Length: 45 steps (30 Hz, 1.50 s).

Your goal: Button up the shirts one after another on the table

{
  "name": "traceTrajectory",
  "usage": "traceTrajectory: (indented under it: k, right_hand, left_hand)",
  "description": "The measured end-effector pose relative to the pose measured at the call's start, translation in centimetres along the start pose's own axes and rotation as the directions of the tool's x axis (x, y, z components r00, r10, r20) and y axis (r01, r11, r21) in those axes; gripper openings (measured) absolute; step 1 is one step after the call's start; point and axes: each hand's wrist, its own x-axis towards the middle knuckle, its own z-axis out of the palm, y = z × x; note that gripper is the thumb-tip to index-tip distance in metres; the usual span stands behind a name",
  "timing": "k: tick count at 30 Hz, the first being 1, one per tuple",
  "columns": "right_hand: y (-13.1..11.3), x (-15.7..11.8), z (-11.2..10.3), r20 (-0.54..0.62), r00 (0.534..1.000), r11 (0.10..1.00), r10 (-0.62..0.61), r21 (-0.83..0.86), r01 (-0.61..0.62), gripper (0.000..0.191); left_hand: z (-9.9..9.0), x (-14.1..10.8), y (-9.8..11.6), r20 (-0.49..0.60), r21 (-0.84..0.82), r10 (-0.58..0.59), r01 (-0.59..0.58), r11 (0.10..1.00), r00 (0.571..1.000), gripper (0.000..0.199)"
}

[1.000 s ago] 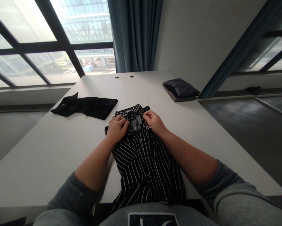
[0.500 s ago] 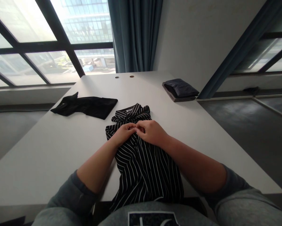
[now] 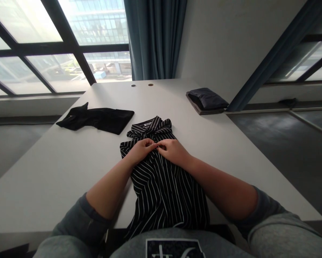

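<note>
A black garment with white stripes, a collared shirt [image 3: 163,190], lies front up on the white table [image 3: 80,172], collar away from me and hem hanging toward my body. My left hand [image 3: 142,149] and my right hand [image 3: 172,150] meet at the shirt's front opening, just below the collar. Both sets of fingers are pinched together on the placket, fingertips almost touching. Whatever small part lies between the fingertips, perhaps only cloth, is too small to make out.
A black garment [image 3: 104,118] lies flat at the table's left side. Folded dark clothes [image 3: 208,99] are stacked at the back right. Two round cable holes are in the table's far edge, before a blue curtain [image 3: 155,39] and windows.
My two hands stay at the same spot on the shirt front, with the fingertips shifted slightly. The view has tilted a little; the clothes lie as before.
</note>
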Motion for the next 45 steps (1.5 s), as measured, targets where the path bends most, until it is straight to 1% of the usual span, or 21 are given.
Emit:
traceTrajectory:
  k: [3, 5, 8, 10, 13, 16, 19, 21, 25, 29, 31, 33, 34, 36, 38, 39, 40, 41, 42, 43, 45]
  right_hand:
    - [0.4, 0.2, -0.5, -0.042, 0.997, 0.987, 0.063, 0.15, -0.056, 0.012]
    - [0.6, 0.3, -0.7, -0.073, 0.994, 0.976, 0.085, 0.204, -0.068, 0.01]
    - [1.1, 0.4, -0.4, -0.052, 0.985, 0.943, 0.164, 0.302, -0.141, 0.01]
    - [1.5, 0.5, 0.1, 0.022, 0.969, 0.877, 0.247, 0.42, -0.233, 0.014]
    - [2.0, 0.8, 0.9, 0.104, 0.933, 0.727, 0.344, 0.6, -0.335, 0.016]
    - [2.2, 1.0, 1.3, 0.153, 0.902, 0.599, 0.403, 0.701, -0.387, 0.017]
    - [2.2, 1.1, 1.3, 0.213, 0.884, 0.541, 0.417, 0.723, -0.429, 0.018]
    - [2.1, 1.1, 1.2, 0.21, 0.882, 0.555, 0.421, 0.709, -0.434, 0.019]
    - [1.8, 1.0, 0.8, 0.162, 0.904, 0.683, 0.396, 0.606, -0.408, 0.016]
    - [1.9, 0.8, 0.5, 0.074, 0.928, 0.845, 0.365, 0.392, -0.364, 0.01]
    - [2.1, 0.8, 0.3, 0.027, 0.949, 0.916, 0.315, 0.253, -0.311, 0.009]
    - [2.4, 0.9, 0.0, -0.004, 0.968, 0.959, 0.249, 0.137, -0.247, 0.009]
    - [2.5, 1.0, -0.2, -0.024, 0.974, 0.969, 0.227, 0.105, -0.223, 0.009]
    - [2.7, 1.1, -0.8, -0.066, 0.97, 0.965, 0.235, 0.135, -0.224, 0.008]
    - [2.6, 1.3, -1.3, -0.079, 0.958, 0.933, 0.277, 0.262, -0.248, 0.008]
    - [2.6, 1.4, -1.5, -0.078, 0.954, 0.91, 0.289, 0.332, -0.248, 0.009]
    - [2.5, 1.5, -1.7, -0.082, 0.954, 0.888, 0.29, 0.395, -0.236, 0.012]
    - [2.4, 1.6, -1.7, -0.094, 0.954, 0.868, 0.283, 0.448, -0.214, 0.015]
    - [2.2, 1.7, -1.8, -0.114, 0.955, 0.851, 0.273, 0.492, -0.184, 0.019]
    - [2.1, 1.9, -1.9, -0.139, 0.955, 0.834, 0.264, 0.53, -0.153, 0.023]
    - [1.8, 2.2, -2.1, -0.184, 0.949, 0.797, 0.256, 0.595, -0.1, 0.031]
  left_hand:
    - [0.0, -0.2, 0.5, -0.032, 0.094, 0.039, -0.036, 0.995, 0.999, 0.029]
    - [0.1, -0.3, 0.8, -0.075, 0.137, 0.057, -0.046, 0.99, 0.996, 0.025]
    - [0.3, -0.3, 0.9, -0.141, 0.171, 0.05, -0.025, 0.985, 0.989, 0.023]
    - [0.4, -0.3, 0.9, -0.174, 0.174, 0.029, 0.001, 0.985, 0.984, 0.022]
    - [0.6, -0.3, 0.8, -0.193, 0.197, 0.043, -0.004, 0.98, 0.98, 0.02]
    - [0.7, -0.5, 0.9, -0.173, 0.246, 0.134, -0.089, 0.965, 0.976, 0.013]
    - [0.7, -0.7, 1.1, -0.126, 0.298, 0.22, -0.174, 0.938, 0.967, 0.009]
    - [0.6, -0.8, 1.1, -0.095, 0.317, 0.248, -0.207, 0.926, 0.964, 0.009]
    - [0.6, -0.7, 0.9, -0.081, 0.274, 0.253, -0.222, 0.936, 0.964, 0.009]
    - [0.6, -0.3, 0.7, -0.086, 0.045, 0.213, -0.21, 0.977, 0.973, 0.017]
    - [0.3, -0.1, 0.6, -0.093, -0.053, 0.186, -0.191, 0.98, 0.978, 0.019]
    - [-0.1, 0.1, 0.4, -0.132, -0.079, 0.144, -0.155, 0.985, 0.981, 0.013]
    - [-0.4, 0.1, 0.4, -0.164, -0.053, 0.129, -0.139, 0.989, 0.978, 0.009]
    - [-0.7, -0.1, 0.7, -0.216, 0.099, 0.159, -0.141, 0.985, 0.963, 0.007]
    - [-0.7, -0.6, 1.3, -0.221, 0.341, 0.296, -0.211, 0.916, 0.929, 0.012]
    - [-0.5, -1.0, 1.8, -0.172, 0.449, 0.373, -0.265, 0.854, 0.912, 0.013]
    - [-0.2, -1.3, 2.2, -0.093, 0.522, 0.429, -0.323, 0.789, 0.898, 0.014]
    - [0.2, -1.6, 2.6, -0.008, 0.556, 0.454, -0.374, 0.743, 0.891, 0.015]
    - [0.6, -1.9, 2.9, 0.069, 0.56, 0.446, -0.405, 0.723, 0.892, 0.014]
    - [1.1, -2.0, 3.0, 0.134, 0.547, 0.41, -0.412, 0.729, 0.902, 0.014]
    - [1.7, -2.0, 2.9, 0.195, 0.502, 0.312, -0.368, 0.783, 0.93, 0.018]
